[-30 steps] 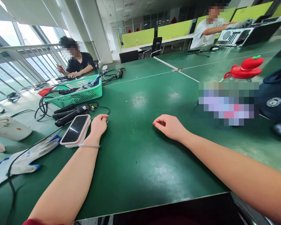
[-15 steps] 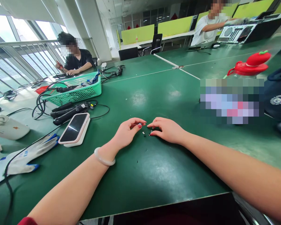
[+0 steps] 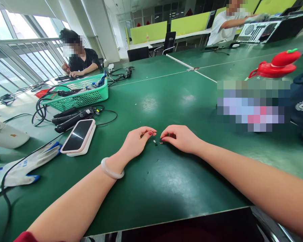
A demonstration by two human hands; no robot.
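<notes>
My left hand [image 3: 137,142] rests at the middle of the green table [image 3: 131,195], thumb and fingers pinched. A pale speck shows at its fingertips, too small to name. Facing it across a narrow gap, my right hand [image 3: 181,138] has its thumb and forefinger brought together; whatever they hold, if anything, is hidden. Between the hands lie a tiny white piece [image 3: 154,141] and a tiny black piece [image 3: 156,145]. Another small dark bit [image 3: 161,143] lies just below my right fingertips. A pale bangle [image 3: 112,168] circles my left wrist.
Left of my hands are a phone [image 3: 78,137] on a white box, black handheld devices [image 3: 74,119] with cables, a work glove [image 3: 27,168] and a green basket [image 3: 83,97]. A red-lidded bottle [image 3: 276,69] stands right. Two people [image 3: 84,64] work farther back.
My right thumb and forefinger have closed together and lifted slightly off the small pieces. My left hand stays pinched in nearly the same place. The view has shifted slightly.
</notes>
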